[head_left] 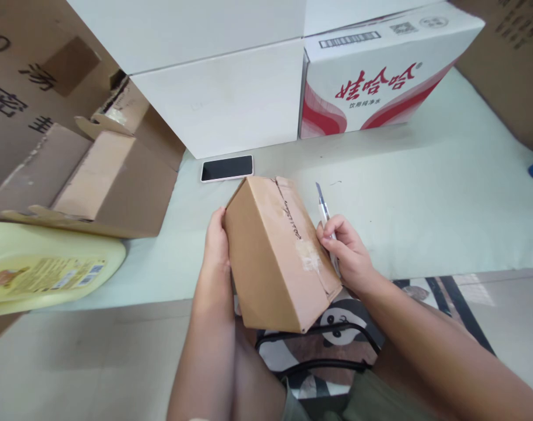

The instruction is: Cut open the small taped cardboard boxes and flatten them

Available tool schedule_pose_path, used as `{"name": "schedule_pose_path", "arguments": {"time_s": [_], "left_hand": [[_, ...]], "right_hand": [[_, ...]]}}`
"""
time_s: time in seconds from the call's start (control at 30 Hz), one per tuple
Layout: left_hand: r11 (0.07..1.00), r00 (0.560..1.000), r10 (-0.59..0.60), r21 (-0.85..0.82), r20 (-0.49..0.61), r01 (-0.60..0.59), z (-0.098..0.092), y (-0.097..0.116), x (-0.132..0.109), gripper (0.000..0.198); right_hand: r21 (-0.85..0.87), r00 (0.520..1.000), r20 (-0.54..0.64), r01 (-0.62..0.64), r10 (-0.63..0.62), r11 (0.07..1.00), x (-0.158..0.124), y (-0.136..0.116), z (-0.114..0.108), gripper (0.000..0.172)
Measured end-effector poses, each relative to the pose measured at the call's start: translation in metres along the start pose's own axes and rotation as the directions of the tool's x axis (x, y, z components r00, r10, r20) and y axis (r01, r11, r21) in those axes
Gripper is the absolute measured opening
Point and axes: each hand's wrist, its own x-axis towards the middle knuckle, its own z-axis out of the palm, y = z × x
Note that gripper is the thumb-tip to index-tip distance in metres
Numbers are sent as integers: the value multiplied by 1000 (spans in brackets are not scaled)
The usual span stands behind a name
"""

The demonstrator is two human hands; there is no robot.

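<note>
A small brown cardboard box (266, 257) is tilted up at the near edge of the table, in front of my body. Clear tape and a dark ragged line run along its upper face. My left hand (217, 240) grips the box's left side, with its fingertips hidden behind the cardboard. In my right hand (346, 251) is a utility knife (322, 204) with a white handle, its blade out and pointing away from me. The fingers are closed around the handle, close to the box's right edge.
A phone (227, 168) lies beyond the box on the pale green tabletop (424, 204). White cartons (231, 99) and a red-and-white water carton (380, 88) stand behind. At left are open cardboard boxes (130, 181) and a yellow bottle (51, 263).
</note>
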Motion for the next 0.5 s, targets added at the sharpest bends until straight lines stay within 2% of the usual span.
{"name": "schedule_pose_path", "arguments": {"time_s": [0.5], "left_hand": [[1000,1000,25,0,2,-25,1,1,-2,39]], "right_hand": [[-33,1000,-5,6,-6,999,1,0,0,17]]}}
